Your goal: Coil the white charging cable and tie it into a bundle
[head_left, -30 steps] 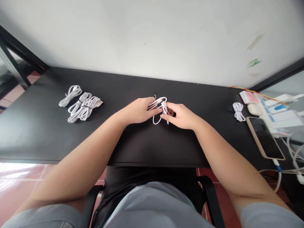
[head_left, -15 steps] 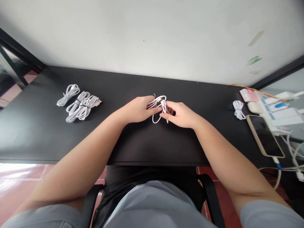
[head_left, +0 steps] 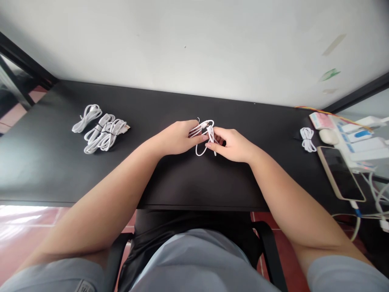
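Near the centre of the frame, a white cable (head_left: 211, 133) is found in loops between both hands, above the black tabletop (head_left: 200, 182). The left hand (head_left: 180, 138) grasps the strands at the left of the loops, thumb extended toward the right. The right hand (head_left: 233, 144) pinches the bunched coil at the right between thumb and fingers; the fingertips of the two hands lie close together. One loop hangs below the thumbs, and a thin curled end (its exact nature cannot be told at this size) projects above the left hand.

Left of centre, two white cable bundles (head_left: 112, 134) with black ties lie against each other. A separate coiled white cable (head_left: 88, 118) rests just beside them, toward the upper left.

At the right of the frame, a small tied cable coil (head_left: 308, 140) lies near a white rounded case (head_left: 328, 137) and a pink-and-white packet (head_left: 321, 121). A smartphone (head_left: 342, 173) lies screen up just below these, a white connector at its lower end.
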`<move>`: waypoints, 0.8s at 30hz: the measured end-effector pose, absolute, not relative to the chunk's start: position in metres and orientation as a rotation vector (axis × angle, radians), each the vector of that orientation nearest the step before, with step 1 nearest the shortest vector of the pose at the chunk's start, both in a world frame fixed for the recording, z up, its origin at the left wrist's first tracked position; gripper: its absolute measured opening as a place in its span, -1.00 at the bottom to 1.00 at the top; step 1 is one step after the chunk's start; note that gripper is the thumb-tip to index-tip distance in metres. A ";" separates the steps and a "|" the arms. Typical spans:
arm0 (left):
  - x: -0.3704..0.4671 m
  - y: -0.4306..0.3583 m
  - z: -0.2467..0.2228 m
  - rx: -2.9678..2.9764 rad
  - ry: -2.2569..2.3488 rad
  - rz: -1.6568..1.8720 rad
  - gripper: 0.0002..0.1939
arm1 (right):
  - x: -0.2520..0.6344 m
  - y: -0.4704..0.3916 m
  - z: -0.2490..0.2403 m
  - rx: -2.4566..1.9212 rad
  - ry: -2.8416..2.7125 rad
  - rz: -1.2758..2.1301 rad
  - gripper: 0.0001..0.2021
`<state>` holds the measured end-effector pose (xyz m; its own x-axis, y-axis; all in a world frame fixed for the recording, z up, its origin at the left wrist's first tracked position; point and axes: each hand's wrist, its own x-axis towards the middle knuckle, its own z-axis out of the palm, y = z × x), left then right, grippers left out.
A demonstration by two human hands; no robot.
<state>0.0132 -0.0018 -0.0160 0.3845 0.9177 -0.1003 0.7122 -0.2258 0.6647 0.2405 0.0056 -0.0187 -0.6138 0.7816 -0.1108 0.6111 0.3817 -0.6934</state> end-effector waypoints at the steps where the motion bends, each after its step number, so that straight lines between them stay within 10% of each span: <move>1: 0.013 -0.002 -0.016 2.008 1.397 0.416 -0.54 | 0.240 0.006 -0.019 -1.240 -2.406 1.056 -0.74; 24: 0.014 -0.003 -0.014 1.980 1.376 0.434 -0.53 | 0.240 0.004 -0.017 -1.253 -2.405 1.031 -0.76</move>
<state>0.0137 -0.0028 -0.0143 0.3858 0.9166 -0.1049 0.6908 -0.2116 0.6914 0.2397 0.0040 -0.0173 -0.6035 0.7904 -0.1056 0.6214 0.3831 -0.6835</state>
